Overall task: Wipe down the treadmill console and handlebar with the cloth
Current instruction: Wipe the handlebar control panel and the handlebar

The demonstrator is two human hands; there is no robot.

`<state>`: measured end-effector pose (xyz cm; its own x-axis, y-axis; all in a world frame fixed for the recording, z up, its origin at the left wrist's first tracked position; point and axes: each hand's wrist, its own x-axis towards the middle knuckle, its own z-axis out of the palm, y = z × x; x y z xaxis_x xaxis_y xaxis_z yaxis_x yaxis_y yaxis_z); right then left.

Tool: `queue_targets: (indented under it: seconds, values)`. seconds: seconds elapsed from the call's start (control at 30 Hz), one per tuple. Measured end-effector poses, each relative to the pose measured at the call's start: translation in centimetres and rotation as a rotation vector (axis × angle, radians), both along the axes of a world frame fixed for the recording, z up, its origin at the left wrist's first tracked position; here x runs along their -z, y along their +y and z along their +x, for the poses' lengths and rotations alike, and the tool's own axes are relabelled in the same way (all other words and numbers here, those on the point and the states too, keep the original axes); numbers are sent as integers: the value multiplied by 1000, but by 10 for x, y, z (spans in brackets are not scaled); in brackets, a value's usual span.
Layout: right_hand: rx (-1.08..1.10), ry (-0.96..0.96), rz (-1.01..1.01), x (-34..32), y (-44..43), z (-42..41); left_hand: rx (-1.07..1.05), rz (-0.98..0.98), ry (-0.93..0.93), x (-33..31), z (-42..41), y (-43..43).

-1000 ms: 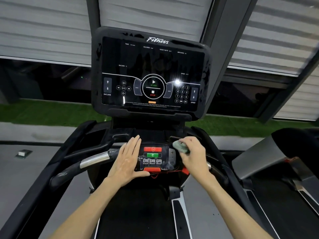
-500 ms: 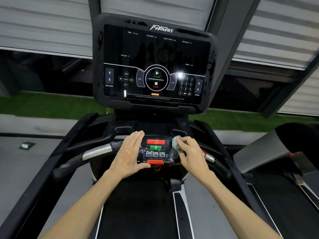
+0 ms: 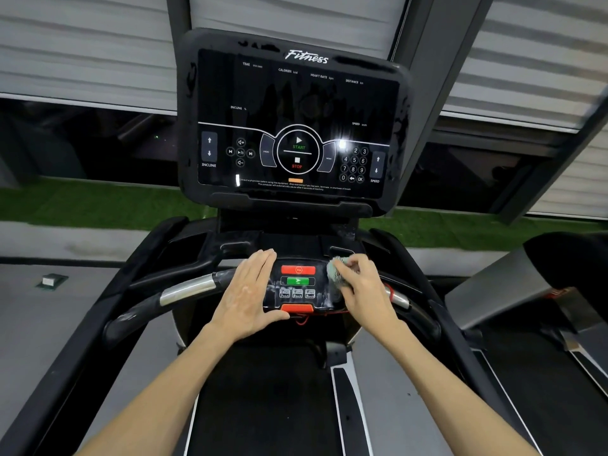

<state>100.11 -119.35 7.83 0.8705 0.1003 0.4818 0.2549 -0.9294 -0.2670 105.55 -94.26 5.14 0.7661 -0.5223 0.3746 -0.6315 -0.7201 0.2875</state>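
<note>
A bunched cloth (image 3: 339,272) is gripped in the curled fingers of the right hand (image 3: 363,292) and pressed on the right edge of the small button panel (image 3: 297,287). The left hand (image 3: 248,296) is laid flat, fingers straight, on the panel's left side, where the handlebar (image 3: 187,288) meets it.

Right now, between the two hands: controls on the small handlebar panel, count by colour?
Red button: 1
Green button: 1
Grey preset keys: 3
Orange-red tab: 1
Total: 6
Anything under the cloth is hidden.
</note>
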Motion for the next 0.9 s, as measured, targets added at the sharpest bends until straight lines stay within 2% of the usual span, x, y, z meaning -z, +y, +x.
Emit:
queue_targets:
  seconds: [0.17, 0.33, 0.47, 0.6, 0.77, 0.9]
  values:
    - [-28, -86, -105, 24, 6, -16, -3, 28, -17, 3, 0, 0]
    - [-110, -15, -146, 51, 4, -49, -35, 114, -22, 0, -2, 2]
    - [-89, -8, -131, 36, 6, -11, -215, 39, -51, 8, -7, 22]
    - [-51, 22, -146, 29, 15, 11, -340, 45, 34, 28, -5, 51]
    - [-113, 48, -183, 50, 14, -30, -342, 17, 111, 31, -3, 50]
    - [-124, 29, -151, 52, 15, -30, -282, 99, 93, 33, -1, 61]
